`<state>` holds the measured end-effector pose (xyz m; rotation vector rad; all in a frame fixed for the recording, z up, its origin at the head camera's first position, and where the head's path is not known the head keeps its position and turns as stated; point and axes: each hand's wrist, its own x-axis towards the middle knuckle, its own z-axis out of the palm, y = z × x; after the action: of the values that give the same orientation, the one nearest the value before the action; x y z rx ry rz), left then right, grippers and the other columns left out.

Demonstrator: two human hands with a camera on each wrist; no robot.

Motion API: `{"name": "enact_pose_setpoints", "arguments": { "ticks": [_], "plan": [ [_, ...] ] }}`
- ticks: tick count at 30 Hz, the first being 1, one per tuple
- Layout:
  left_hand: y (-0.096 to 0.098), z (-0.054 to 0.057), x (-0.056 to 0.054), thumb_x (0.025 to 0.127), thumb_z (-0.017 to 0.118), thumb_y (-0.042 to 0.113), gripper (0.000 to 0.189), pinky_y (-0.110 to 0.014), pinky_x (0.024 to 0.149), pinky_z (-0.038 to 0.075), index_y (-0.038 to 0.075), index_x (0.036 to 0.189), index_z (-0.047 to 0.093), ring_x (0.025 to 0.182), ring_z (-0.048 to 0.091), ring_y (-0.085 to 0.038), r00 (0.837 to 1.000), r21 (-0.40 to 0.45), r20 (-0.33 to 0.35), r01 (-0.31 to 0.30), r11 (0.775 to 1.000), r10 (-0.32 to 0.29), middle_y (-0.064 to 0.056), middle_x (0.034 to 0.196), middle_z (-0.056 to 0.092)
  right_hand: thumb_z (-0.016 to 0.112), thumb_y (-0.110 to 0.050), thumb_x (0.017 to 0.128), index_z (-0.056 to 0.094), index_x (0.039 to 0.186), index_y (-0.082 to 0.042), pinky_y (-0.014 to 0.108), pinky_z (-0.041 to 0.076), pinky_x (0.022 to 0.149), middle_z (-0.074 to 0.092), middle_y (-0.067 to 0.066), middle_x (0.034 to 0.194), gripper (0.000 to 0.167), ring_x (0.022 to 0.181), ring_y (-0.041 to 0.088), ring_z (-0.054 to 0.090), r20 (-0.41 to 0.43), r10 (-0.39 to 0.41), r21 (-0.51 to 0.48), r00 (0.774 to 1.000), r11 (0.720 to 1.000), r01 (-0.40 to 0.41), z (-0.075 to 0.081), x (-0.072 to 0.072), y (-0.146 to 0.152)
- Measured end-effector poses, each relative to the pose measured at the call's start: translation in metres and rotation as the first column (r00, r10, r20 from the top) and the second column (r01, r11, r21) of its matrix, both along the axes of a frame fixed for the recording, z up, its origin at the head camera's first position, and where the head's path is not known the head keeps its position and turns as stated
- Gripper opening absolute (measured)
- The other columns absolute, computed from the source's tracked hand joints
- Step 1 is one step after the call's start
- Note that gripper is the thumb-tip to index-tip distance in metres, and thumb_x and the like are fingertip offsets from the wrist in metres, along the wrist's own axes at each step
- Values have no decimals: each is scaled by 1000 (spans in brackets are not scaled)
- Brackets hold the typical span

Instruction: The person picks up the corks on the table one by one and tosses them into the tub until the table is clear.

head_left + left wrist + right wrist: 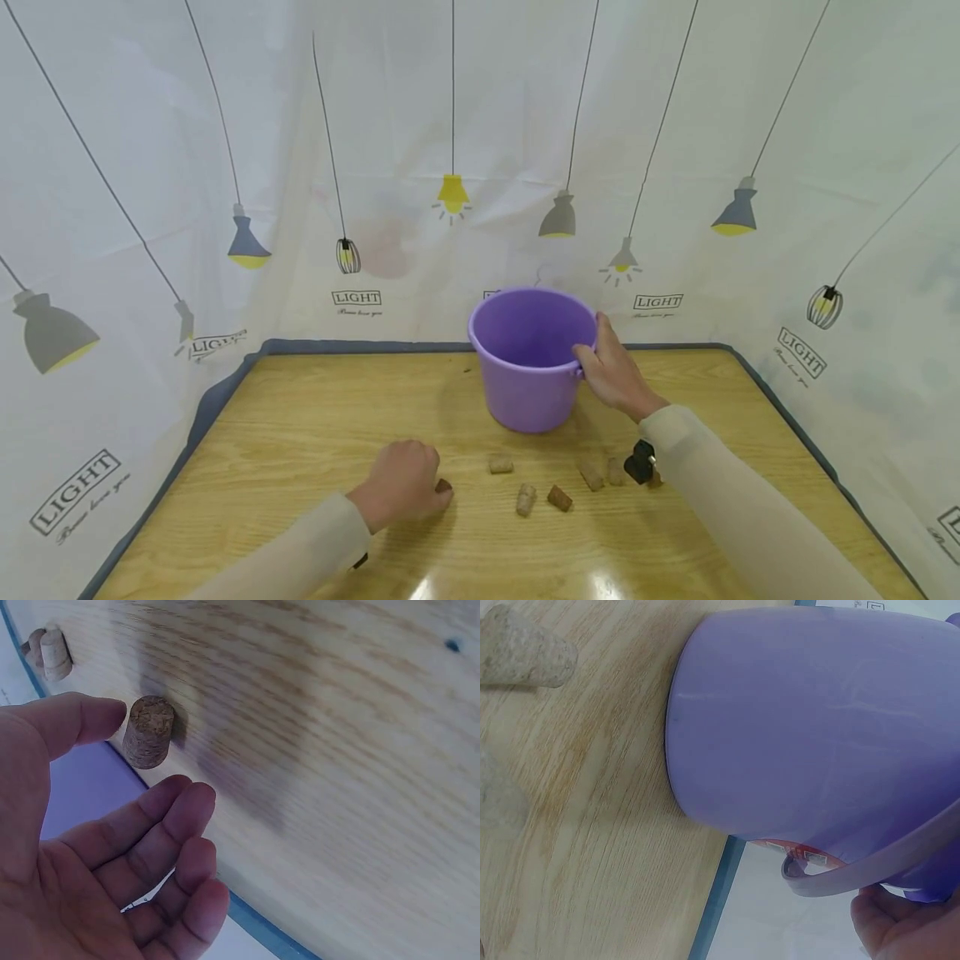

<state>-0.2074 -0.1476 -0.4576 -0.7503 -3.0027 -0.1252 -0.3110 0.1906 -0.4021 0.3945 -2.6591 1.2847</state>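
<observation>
A purple bucket (528, 392) stands upright at the back of the wooden table. My right hand (617, 372) grips its rim on the right side; in the right wrist view the fingers (889, 922) show beside the bucket's handle (877, 871). At front left, my left hand (401, 485) is low over the table by a brown cork (444, 485). The left wrist view has this cork (148, 731) standing between the thumb and the fingertips, with a gap to the fingers. Whether the thumb touches it, I cannot tell.
Several more corks lie in front of the bucket, among them a pale one (500, 463), a speckled one (527, 499) and a darker one (559, 498). White cloth walls (405, 275) printed with lamps enclose the table (322, 408) at the back and sides.
</observation>
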Motion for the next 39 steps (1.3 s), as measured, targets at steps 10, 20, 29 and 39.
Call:
{"name": "enact_pose_setpoints", "arguments": {
  "ticks": [10,20,29,39],
  "plan": [
    [1,-4,3,88,70,29,53,-20,38,20,20,52,32,44,18,-3,1000,23,24,10,1000,-10,12,46,19,41,-31,105,0,164,-6,54,44,102,62,18,110,76,111,33,58,-12,8,-9,1000,1000,-9,0,0,-1],
    [2,-6,4,90,70,27,54,-19,37,19,20,50,33,42,15,-3,998,29,62,0,1000,-2,13,44,18,41,-32,105,0,164,-5,57,41,108,56,23,131,77,122,35,54,-13,8,-14,1000,1000,-8,0,0,0],
    [2,-1,4,88,71,25,56,-19,36,15,21,51,29,43,11,-2,999,22,44,13,1000,-14,13,45,13,45,-27,104,21,157,-1,55,44,103,60,18,116,64,111,33,58,-61,-3,-8,998,1000,3,1,-1,-2],
    [2,-1,0,89,73,25,56,-18,36,20,22,49,34,41,18,-1,999,75,31,3,997,-6,14,43,20,43,-28,105,11,162,-2,55,42,106,59,19,119,70,116,33,56,-44,3,-12,999,1000,-4,0,-2,-1]
  ]
}}
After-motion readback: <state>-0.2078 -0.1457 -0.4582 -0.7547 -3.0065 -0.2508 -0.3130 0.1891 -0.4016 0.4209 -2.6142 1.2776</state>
